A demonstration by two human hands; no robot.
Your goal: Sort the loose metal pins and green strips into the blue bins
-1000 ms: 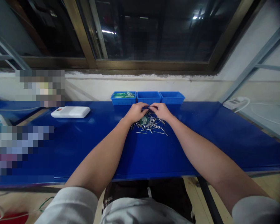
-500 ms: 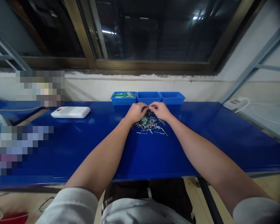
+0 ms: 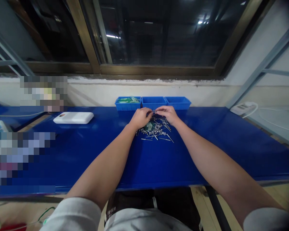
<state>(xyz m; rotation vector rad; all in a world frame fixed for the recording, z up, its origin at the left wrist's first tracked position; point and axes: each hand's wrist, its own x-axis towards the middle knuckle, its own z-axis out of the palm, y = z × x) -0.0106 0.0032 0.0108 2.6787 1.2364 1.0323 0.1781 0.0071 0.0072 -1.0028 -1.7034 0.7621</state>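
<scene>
Rivets (image 3: 156,130) below | hands (image 3: 154,112) nearly meeting, fingers curled inward

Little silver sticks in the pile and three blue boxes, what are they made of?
The blind rivets look like smooth, shiny metal, because they're silvery and catch the light. I can't tell which metal. The blue bins are probably smooth, hard plastic: they have one even colour, straight walls and neat rims.

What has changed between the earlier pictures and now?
The right hand has shifted slightly to the right, uncovering more metal pins. The left hand, blue bins and white box stayed about where they were. Any change of grasp is too small to tell.
</scene>
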